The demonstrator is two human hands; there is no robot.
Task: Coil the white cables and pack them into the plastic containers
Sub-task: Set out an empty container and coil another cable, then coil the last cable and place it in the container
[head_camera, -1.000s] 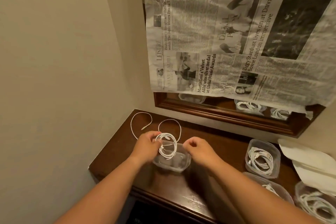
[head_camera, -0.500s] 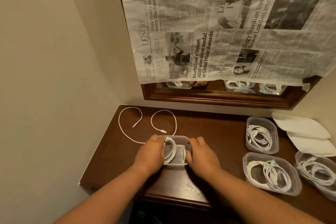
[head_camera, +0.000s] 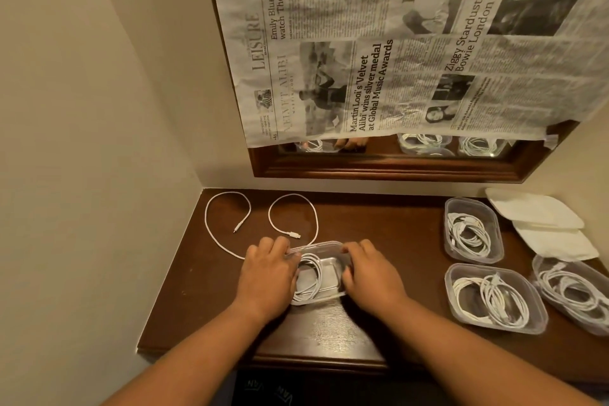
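Now the dark wooden table [head_camera: 379, 224] carries three filled containers [head_camera: 445, 277] off to my right, well apart from where I work, with white lids [head_camera: 534, 211] stacked behind them. A second ago I held the coil lifted over the open container [head_camera: 316, 244]. It has since gone down inside, and the container sits on the table between my hands. My left hand [head_camera: 267, 273] curls over its left rim and my right hand [head_camera: 372, 273] over its right rim, fingers bent round the plastic. I cannot quite tell whether my left thumb also presses the coil. The coiled cable [head_camera: 309, 277] lies against the left wall, so I judge this one packed. The loose white cable [head_camera: 227, 193] behind my left hand is uncoiled, probably the next job.
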